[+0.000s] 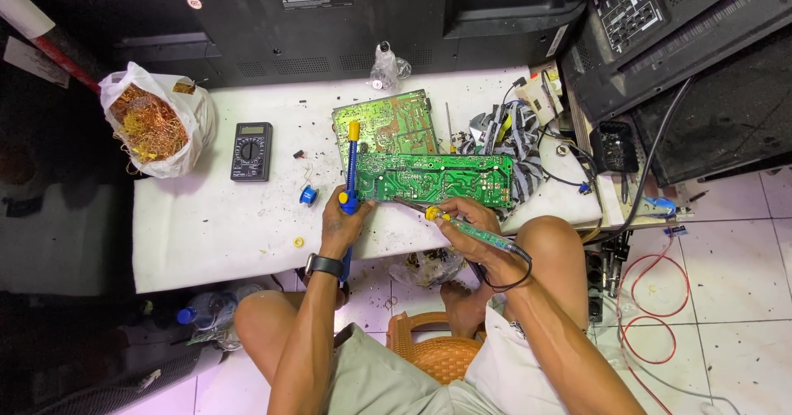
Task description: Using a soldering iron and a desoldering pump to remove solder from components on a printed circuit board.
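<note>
A green circuit board (437, 177) lies solder side up on the white table (214, 225), partly over a second green board (388, 122). My left hand (342, 221) grips a blue and yellow desoldering pump (351, 167) that stands along the board's left edge. My right hand (472, 232) holds a soldering iron (462, 224) with a yellow collar and green handle; its tip rests at the board's near edge. A black watch is on my left wrist.
A black multimeter (251, 151), a small blue solder spool (308, 195) and a white bag of copper wire (157, 122) lie left of the boards. Black television backs (330, 11) line the far edge. A striped cloth (520, 147) and cables sit on the right. An orange stool (437, 351) is under me.
</note>
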